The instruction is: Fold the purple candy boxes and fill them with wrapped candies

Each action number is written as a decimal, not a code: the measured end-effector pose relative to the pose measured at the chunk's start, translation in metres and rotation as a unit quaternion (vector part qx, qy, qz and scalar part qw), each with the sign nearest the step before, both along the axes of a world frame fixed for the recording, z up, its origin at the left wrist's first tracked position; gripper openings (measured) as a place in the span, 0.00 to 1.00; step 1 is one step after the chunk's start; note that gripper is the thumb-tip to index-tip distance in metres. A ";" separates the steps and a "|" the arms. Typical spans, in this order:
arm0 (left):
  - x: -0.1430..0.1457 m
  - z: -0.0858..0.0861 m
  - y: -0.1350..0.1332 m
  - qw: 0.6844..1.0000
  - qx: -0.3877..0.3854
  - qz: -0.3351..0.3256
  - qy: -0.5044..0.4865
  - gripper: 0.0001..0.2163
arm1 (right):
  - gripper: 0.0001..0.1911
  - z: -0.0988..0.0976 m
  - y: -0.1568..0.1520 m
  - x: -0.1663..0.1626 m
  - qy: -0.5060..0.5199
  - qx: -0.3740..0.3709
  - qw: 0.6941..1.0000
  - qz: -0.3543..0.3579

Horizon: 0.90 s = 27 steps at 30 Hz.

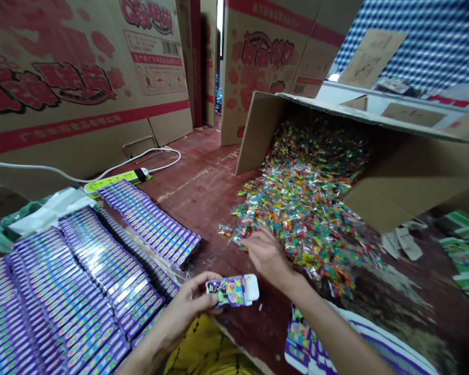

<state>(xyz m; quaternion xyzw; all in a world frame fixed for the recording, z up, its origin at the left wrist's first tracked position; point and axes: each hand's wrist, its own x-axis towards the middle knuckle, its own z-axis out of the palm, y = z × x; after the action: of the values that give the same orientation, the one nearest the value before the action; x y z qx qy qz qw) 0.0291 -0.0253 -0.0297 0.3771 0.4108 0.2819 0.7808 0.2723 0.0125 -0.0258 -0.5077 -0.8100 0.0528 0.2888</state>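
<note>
My left hand (193,299) is closed around a small purple candy box (232,290) with colourful printing. The box lies sideways, and its white end flap stands open on the right, toward my other arm. At the near left edge of a heap of clear candy packets (297,195), my right hand (269,258) has its fingers pinched together on a small packet (234,239). The fingers partly cover that packet. The heap of multicoloured packets spills out of a cardboard carton (406,182) lying on its side.
Rows of filled purple boxes (105,265) stand packed at the left. Behind them are a yellow-green power strip (115,180) and its white cable (54,167). Flat purple cartons (308,344) lie beneath my right forearm. Large printed cartons (82,67) wall the back; green packs (463,250) sit far right.
</note>
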 end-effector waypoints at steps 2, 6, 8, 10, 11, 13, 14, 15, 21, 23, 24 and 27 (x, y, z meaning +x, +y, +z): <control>0.007 -0.007 -0.002 0.999 0.037 -0.002 0.015 0.11 | 0.14 0.008 -0.013 0.008 0.050 0.001 0.997 -0.061; 0.025 -0.013 -0.007 0.997 0.078 -0.020 0.012 0.11 | 0.09 0.035 -0.044 0.013 0.250 -0.083 0.955 -0.134; 0.034 -0.010 -0.011 0.996 0.080 -0.033 -0.008 0.12 | 0.07 0.049 -0.057 0.011 0.295 -0.124 0.936 -0.147; 0.040 -0.008 -0.014 0.995 0.084 -0.047 -0.023 0.14 | 0.05 0.059 -0.065 0.009 0.247 -0.122 0.949 -0.152; 0.042 -0.009 -0.015 0.995 0.089 -0.048 -0.027 0.14 | 0.04 0.063 -0.068 0.009 0.211 -0.110 0.959 -0.152; 0.043 -0.012 -0.017 0.994 0.097 -0.045 -0.028 0.14 | 0.05 0.068 -0.071 0.010 0.151 -0.088 0.974 -0.146; 0.044 -0.014 -0.018 0.994 0.100 -0.044 -0.025 0.14 | 0.05 0.070 -0.072 0.012 0.131 -0.079 0.978 -0.144; 0.044 -0.016 -0.018 0.994 0.102 -0.045 -0.021 0.14 | 0.06 0.070 -0.072 0.013 0.117 -0.072 0.980 -0.141; 0.047 -0.010 -0.020 0.989 0.134 -0.058 -0.001 0.10 | 0.09 0.067 -0.071 0.017 0.071 -0.053 0.990 -0.110; 0.051 -0.005 -0.021 0.987 0.144 -0.065 -0.001 0.10 | 0.11 0.064 -0.071 0.013 0.050 -0.066 0.993 -0.078; 0.052 -0.003 -0.021 0.986 0.149 -0.068 -0.003 0.11 | 0.11 0.063 -0.071 0.010 0.037 -0.071 0.995 -0.067; 0.059 0.000 -0.023 0.985 0.155 -0.075 -0.015 0.11 | 0.09 0.059 -0.072 0.001 0.017 -0.067 0.995 -0.069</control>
<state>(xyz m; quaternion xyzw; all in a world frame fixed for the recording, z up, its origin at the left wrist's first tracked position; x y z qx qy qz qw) 0.0877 -0.0487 -0.0301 0.5195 0.3211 0.2884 0.7375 0.2735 -0.0591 0.0329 -0.5792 -0.7630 0.0954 0.2708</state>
